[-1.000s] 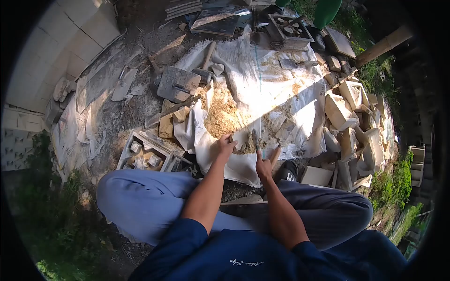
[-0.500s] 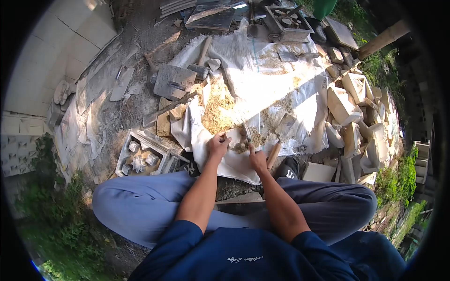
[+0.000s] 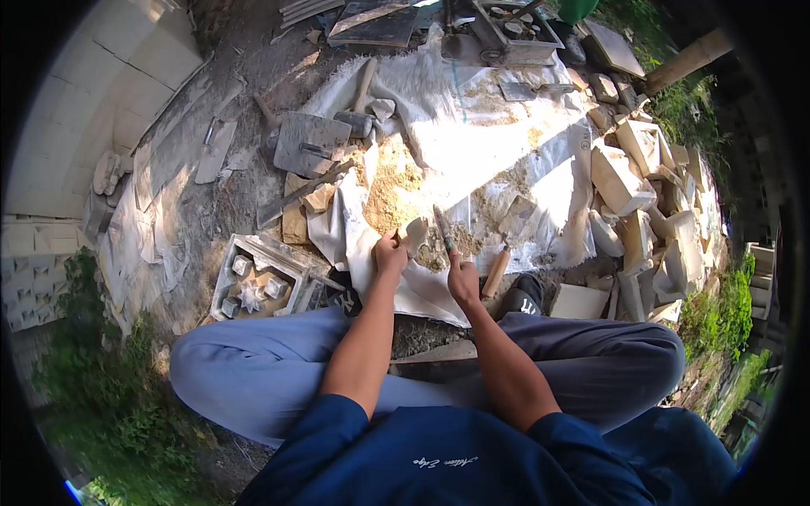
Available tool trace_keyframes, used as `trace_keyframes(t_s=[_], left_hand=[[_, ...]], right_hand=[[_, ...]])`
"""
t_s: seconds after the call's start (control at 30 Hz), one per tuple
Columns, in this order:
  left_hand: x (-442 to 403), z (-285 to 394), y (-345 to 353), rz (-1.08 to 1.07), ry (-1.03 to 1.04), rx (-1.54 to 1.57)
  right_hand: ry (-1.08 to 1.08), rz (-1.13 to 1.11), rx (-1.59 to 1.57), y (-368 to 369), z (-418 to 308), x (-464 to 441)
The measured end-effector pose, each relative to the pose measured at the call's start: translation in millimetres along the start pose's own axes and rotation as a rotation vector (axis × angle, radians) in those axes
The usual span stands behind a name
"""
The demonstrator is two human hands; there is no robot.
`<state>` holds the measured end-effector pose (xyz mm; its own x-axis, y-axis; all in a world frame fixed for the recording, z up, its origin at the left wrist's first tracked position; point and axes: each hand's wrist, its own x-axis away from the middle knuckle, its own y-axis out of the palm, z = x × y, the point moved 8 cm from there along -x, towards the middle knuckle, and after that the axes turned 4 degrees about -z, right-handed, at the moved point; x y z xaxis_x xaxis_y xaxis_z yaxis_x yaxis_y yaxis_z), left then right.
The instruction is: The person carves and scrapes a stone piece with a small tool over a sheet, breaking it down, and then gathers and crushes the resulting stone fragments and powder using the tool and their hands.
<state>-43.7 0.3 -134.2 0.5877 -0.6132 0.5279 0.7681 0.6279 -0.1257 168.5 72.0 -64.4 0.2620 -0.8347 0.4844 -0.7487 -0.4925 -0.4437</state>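
Left hand (image 3: 391, 254) and right hand (image 3: 461, 277) curled

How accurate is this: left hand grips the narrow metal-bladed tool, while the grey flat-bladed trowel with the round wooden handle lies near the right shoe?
One error: the head view shows the narrow metal-bladed tool in the right hand, not the left hand. The grey flat-bladed trowel does lie near the right shoe.
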Motion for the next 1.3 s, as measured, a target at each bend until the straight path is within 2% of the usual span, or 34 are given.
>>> trace_keyframes(t_s=[0.07, 0.2, 0.3, 0.33, 0.37, 0.43, 0.47, 0.57, 0.6, 0.7, 0.77, 0.83, 0.9, 0.97, 1.1, 1.17, 1.2, 1.23, 1.3], left_hand=[[0.5, -3.6, -0.3, 0.003, -0.011, -0.013], [9.9, 8.4, 0.7, -0.001, 0.109, -0.043], [10.2, 14.0, 0.7, -0.007, 0.133, 0.003], [10.7, 18.3, 1.3, -0.011, 0.139, 0.005], [12.1, 16.9, 1.0, -0.017, 0.096, 0.067], [15.1, 15.8, 0.6, -0.029, 0.050, 0.125], [16.4, 15.8, 0.6, -0.046, 0.034, 0.119], [9.3, 1.3, -2.4, -0.074, 0.022, 0.113], [5.3, -7.0, -2.5, -0.091, 0.024, 0.108], [0.8, -13.7, -3.5, -0.089, 0.100, 0.052], [2.8, -19.6, -4.1, -0.087, 0.068, 0.093], [2.0, -13.1, -2.3, -0.098, 0.051, 0.129], [5.3, -7.2, -1.6, -0.077, 0.049, 0.029], [4.9, -5.7, 0.2, -0.078, 0.061, 0.051], [8.4, -3.4, -2.7, -0.055, 0.094, 0.160], [9.9, -7.5, -4.7, -0.059, 0.080, 0.181], [7.2, -8.7, -4.7, -0.069, 0.071, 0.201], [7.5, -8.3, -5.4, -0.072, 0.079, 0.199], [10.0, -20.3, -9.8, -0.022, -0.029, 0.270]], right_hand=[[0.141, -0.054, 0.122, 5.4, 29.5, 5.8], [0.148, 0.045, 0.105, -6.4, 22.3, 24.9], [0.174, 0.045, 0.202, -15.6, 50.8, 39.8], [0.247, -0.016, 0.260, -20.8, 56.1, 48.1], [0.247, -0.008, 0.257, -27.1, 53.9, 49.9], [0.302, -0.118, 0.501, -29.6, 50.4, 59.2], [0.327, -0.083, 0.507, -29.9, 47.6, 59.2], [0.343, 0.003, 0.466, -24.0, 38.0, 42.5], [0.287, 0.013, 0.471, -20.1, 30.7, 31.9], [0.167, -0.052, 0.457, -16.6, -2.3, 6.8], [0.177, -0.037, 0.477, -19.8, -9.3, 14.5], [0.240, 0.072, 0.351, -31.9, -14.3, 32.5], [0.275, 0.187, 0.188, -29.5, 7.4, 51.5], [0.477, 0.188, 0.077, -18.9, 39.4, 65.1], [0.595, 0.237, 0.029, 17.6, 90.1, 60.2], [0.658, 0.208, -0.122, 50.7, 121.3, 49.3], [0.680, 0.142, -0.291, 49.4, 76.4, 64.6], [0.675, 0.144, -0.298, 47.9, 69.4, 59.2], [0.632, -0.104, -0.430, 64.6, 55.7, 43.0]])
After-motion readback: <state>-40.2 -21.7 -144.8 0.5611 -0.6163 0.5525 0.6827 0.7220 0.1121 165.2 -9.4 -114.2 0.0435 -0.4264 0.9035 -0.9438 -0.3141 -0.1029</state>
